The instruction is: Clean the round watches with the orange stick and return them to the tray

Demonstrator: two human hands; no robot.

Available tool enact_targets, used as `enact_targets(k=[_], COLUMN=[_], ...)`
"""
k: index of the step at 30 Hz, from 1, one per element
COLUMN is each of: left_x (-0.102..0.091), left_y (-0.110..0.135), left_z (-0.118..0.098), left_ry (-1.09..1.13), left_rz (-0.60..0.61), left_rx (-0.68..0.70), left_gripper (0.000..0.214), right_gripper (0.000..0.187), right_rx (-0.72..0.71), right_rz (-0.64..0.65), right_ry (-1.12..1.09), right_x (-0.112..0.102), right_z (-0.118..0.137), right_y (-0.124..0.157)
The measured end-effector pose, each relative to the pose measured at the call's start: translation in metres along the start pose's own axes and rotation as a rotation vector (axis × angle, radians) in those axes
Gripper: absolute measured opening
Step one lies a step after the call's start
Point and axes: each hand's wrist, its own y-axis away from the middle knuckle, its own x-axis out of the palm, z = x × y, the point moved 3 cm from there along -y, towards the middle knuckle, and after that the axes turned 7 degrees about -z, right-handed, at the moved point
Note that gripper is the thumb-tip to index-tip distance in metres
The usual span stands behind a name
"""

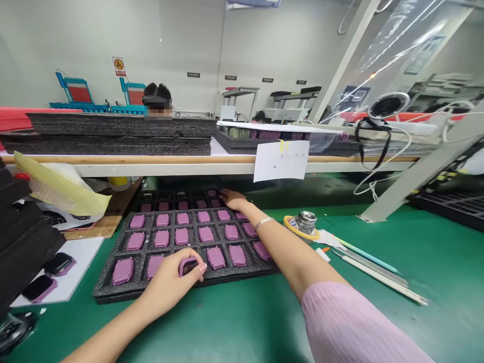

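A black foam tray [113, 288] holds rows of purple watch cases [216, 257] in separate square pockets. My left hand [177, 272] pinches one purple watch case [186, 265] between thumb and fingers, just over the tray's front row. The dark side of that case is partly visible within the grip. At the tray's far side, my right hand [233, 199] reaches across with its fingers stretched out, by the back rows. Small and partly shaded, its fingertips lie near a pocket in the last row; no held thing shows there.
Dark-faced watches [40, 288] lie on white paper at left, beside stacked black foam. Right of the tray are a metal-topped container [306, 220], a yellow tape roll [291, 226] and several pen-like tools [381, 275]. A shelf edge [170, 169] crosses above the tray's back.
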Motion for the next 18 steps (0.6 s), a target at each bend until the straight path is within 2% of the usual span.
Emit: enact_targets(k=[4,7,10,13,15,17,18], left_x=[-0.005,-0.008,-0.007,0.001,0.01,0.019,0.023], left_y=[-0.001,-0.002,-0.002,0.004,0.009,0.013,0.015], left_z=[0.001,0.003,0.002,-0.004,-0.008,-0.01,-0.01], left_ry=[0.066,0.197,0.513,0.833,0.994,1.103,1.139], left_rz=[-0.025,-0.079,-0.078,-0.077,-0.053,0.003,0.02], left_rx=[0.012,-0.056,-0.166,-0.257,-0.296,-0.326,-0.341], left_gripper=[0.029,0.041,0.057,0.053,0.047,0.047,0.048], right_gripper=[0.038,0.037,0.032,0.018,0.042,0.041,0.035], right_rx=[0.032,-0.033,-0.197,-0.41,-0.56,-0.694,-0.729], right_rz=[-0.027,-0.073,-0.063,0.05,0.109,0.072,0.045], right_ry=[-0.075,-0.192,-0.366,-0.567,-0.687,-0.775,-0.793], right_x=[-0.014,-0.03,-0.041,-0.048,-0.057,-0.068,-0.072], right_z=[0.013,0.032,0.063,0.092,0.104,0.107,0.106], right_y=[0.012,0.035,0.089,0.162,0.204,0.23,0.236])
